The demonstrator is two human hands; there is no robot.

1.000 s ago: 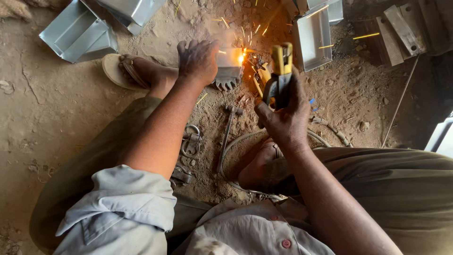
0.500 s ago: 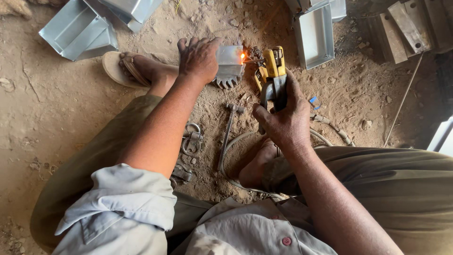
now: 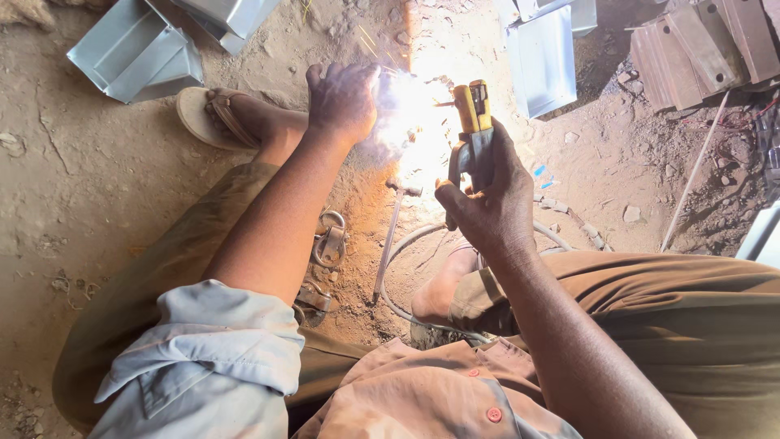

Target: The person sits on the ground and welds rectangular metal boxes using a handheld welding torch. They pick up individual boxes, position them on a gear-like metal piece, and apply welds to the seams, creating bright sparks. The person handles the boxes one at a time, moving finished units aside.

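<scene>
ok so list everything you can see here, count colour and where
welding glare: one, white-yellow, between the hands
electrode holder: one, yellow and dark, in right hand's grip
hammer: one, dark metal, on dirt between the legs
sheet-metal boxes: several, grey, top left and top centre
rusty metal pieces: a stack, brown, top right
cable: one, grey, looping near right foot
sandal: one, tan, on left foot
left hand: beside glare
right hand: gripping holder
</scene>
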